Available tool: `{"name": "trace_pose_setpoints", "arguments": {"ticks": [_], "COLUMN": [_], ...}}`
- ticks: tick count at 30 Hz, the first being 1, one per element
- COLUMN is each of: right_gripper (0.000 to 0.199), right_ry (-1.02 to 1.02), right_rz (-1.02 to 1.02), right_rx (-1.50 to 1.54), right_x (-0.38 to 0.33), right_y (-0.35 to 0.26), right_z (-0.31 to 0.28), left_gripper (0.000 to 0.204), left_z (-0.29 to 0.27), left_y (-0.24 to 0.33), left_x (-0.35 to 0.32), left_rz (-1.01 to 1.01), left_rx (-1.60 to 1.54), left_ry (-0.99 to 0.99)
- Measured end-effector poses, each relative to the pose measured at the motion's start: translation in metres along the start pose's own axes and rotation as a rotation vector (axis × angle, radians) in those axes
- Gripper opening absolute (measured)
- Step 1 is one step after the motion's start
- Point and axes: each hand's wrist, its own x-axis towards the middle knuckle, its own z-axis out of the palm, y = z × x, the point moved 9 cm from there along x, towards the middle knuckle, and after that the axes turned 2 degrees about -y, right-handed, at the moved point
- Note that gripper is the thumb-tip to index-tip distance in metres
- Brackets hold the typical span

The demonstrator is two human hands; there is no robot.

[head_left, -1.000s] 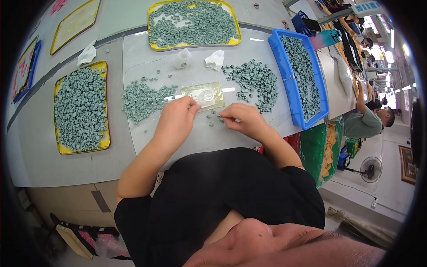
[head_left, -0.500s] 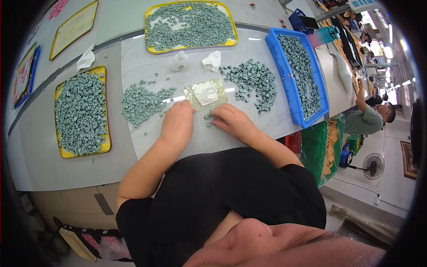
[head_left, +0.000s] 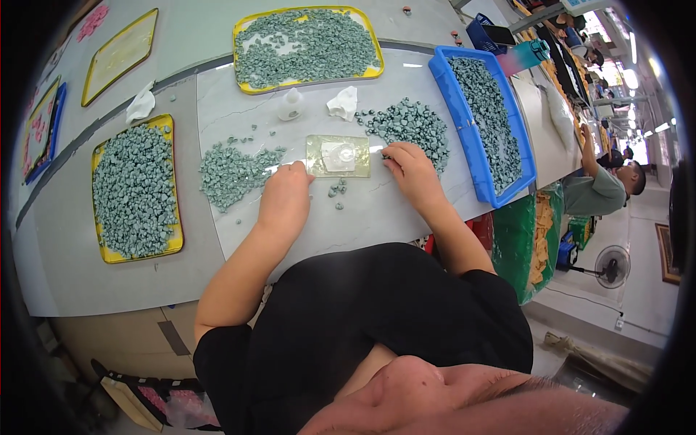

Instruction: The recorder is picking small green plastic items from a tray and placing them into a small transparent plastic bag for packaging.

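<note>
A clear flat plate (head_left: pixel 338 156) lies on the tabletop (head_left: pixel 377 210) between the two hands, with a small round clear piece on its middle. The left hand (head_left: pixel 285 199) rests just below and left of the plate, fingers curled down, its fingertips at the plate's left edge; whether that grip pinches anything cannot be told. The right hand (head_left: pixel 411 170) sits just right of the plate, fingers bent together and pointing toward the plate's right edge, touching or nearly touching it; whether they clamp on something is also hidden.

Between the hands, just below the plate, lie a few loose grey-green stones (head_left: pixel 336 191). Left of the left hand spreads a left pile (head_left: pixel 230 170) of the same stones. Just above the right hand sits a right pile (head_left: pixel 409 123), darker in tone. Above the plate stand a small white bottle (head_left: pixel 290 106) and a crumpled white tissue (head_left: pixel 343 102).

Farther right of the right hand is a blue tray (head_left: pixel 507 190) full of stones. Beyond the bottle lies a yellow tray (head_left: pixel 308 45), also filled. Well left of the left hand is another side tray (head_left: pixel 134 190), yellow-rimmed and full. At the far right, off the tabletop, another person (head_left: pixel 605 185) sits, and a fan (head_left: pixel 611 266) stands on the floor.
</note>
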Motion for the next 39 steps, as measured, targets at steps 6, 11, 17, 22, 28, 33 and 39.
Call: {"name": "trace_pose_setpoints", "arguments": {"ticks": [6, 11, 17, 22, 28, 33, 39], "right_gripper": [0.019, 0.021, 0.017, 0.015, 0.014, 0.016, 0.024], "right_ry": [-0.064, -0.046, 0.0, -0.118, 0.016, -0.01, -0.01], "right_rz": [-0.071, -0.022, 0.074, 0.085, 0.055, -0.035, -0.106], "right_rx": [-0.05, -0.118, 0.071, 0.213, 0.288, 0.229, 0.139], "right_x": [0.007, 0.014, 0.009, 0.015, 0.022, 0.017, 0.011], "right_y": [0.02, 0.044, 0.07, 0.072, 0.065, 0.061, 0.047], "right_z": [-0.009, -0.035, -0.058, -0.058, -0.075, -0.073, -0.061], "left_gripper": [0.01, 0.019, 0.03, 0.03, 0.023, 0.017, 0.025], "left_z": [-0.004, 0.003, 0.022, 0.023, 0.017, -0.003, 0.036], "left_y": [0.037, 0.079, 0.117, 0.131, 0.128, 0.102, 0.078], "left_x": [0.007, 0.025, 0.036, 0.045, 0.047, 0.054, 0.045], "left_rz": [0.095, 0.247, 0.207, 0.161, 0.19, 0.07, -0.448], "left_rx": [-0.014, 0.03, 0.178, 0.127, 0.113, -0.376, -1.658], "left_ry": [0.141, 0.192, 0.101, 0.115, 0.173, 0.232, -0.14]}}
